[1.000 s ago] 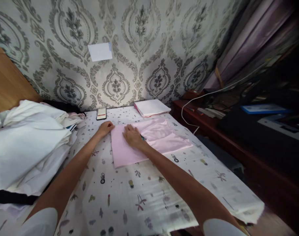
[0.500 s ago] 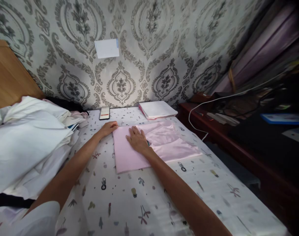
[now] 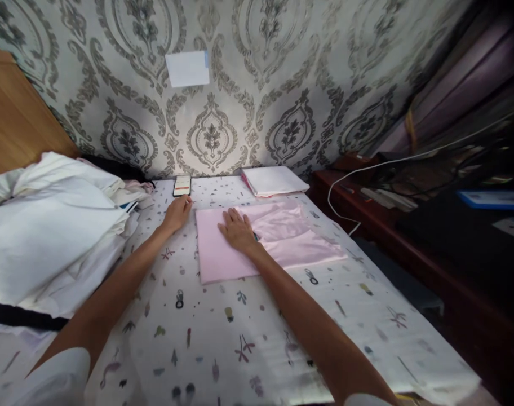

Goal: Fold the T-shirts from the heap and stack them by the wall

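Observation:
A pale pink garment (image 3: 215, 248) lies folded on the bed. Its left part is a flat, smooth rectangle, while the right part is wrinkled and narrows into loose ends. My right hand (image 3: 237, 230) rests palm down on it with the fingers spread; a small blue-green patch shows beside the wrist. My left hand (image 3: 177, 214) is just beyond the garment's upper left corner, apart from the cloth. Its fingers are curled in, and nothing shows in them.
A phone (image 3: 182, 185) lies near the wall. Behind the garment sits a folded white and pink cloth (image 3: 274, 181). White clothes (image 3: 58, 225) are heaped at the left. A dark red desk (image 3: 367, 208) with a white cable (image 3: 331, 194) stands on the right.
My left hand has let go of the garment's upper left corner and moved slightly left, towards the phone. My right hand stays flat on the cloth. The view has tilted a little downward.

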Tool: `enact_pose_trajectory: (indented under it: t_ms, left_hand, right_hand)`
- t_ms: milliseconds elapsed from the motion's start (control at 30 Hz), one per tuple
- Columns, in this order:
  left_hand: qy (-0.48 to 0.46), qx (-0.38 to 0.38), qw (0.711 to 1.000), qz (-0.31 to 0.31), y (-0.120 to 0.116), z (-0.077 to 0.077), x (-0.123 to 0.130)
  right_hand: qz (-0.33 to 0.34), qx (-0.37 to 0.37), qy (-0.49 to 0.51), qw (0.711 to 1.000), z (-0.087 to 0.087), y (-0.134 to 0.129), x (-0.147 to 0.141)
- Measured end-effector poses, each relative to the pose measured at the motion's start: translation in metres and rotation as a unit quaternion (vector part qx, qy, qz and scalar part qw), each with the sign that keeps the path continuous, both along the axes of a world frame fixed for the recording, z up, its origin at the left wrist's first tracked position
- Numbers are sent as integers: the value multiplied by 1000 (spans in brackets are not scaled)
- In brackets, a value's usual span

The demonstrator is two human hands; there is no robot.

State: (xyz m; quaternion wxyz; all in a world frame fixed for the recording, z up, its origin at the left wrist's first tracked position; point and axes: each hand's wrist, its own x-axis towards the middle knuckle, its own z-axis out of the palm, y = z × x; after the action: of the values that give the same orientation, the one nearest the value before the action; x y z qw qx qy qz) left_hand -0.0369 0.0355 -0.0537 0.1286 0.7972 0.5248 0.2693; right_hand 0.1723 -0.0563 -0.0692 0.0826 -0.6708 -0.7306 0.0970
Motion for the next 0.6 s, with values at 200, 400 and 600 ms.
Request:
enact_pose_trajectory:
  t_ms: [200,400,600]
  left_hand:
    - [60,-72,971,-219,-120,25,-8]
    - [313,-31,903,-291,-216,12,-16]
    - [407,-16,882,-236,-231,-4,-8]
  right_hand:
    - [-5,32,30,999,6,-2,-2]
    - [88,15,53,995,9,-21,-19]
    - [93,32,41,994,-5,-30,-28]
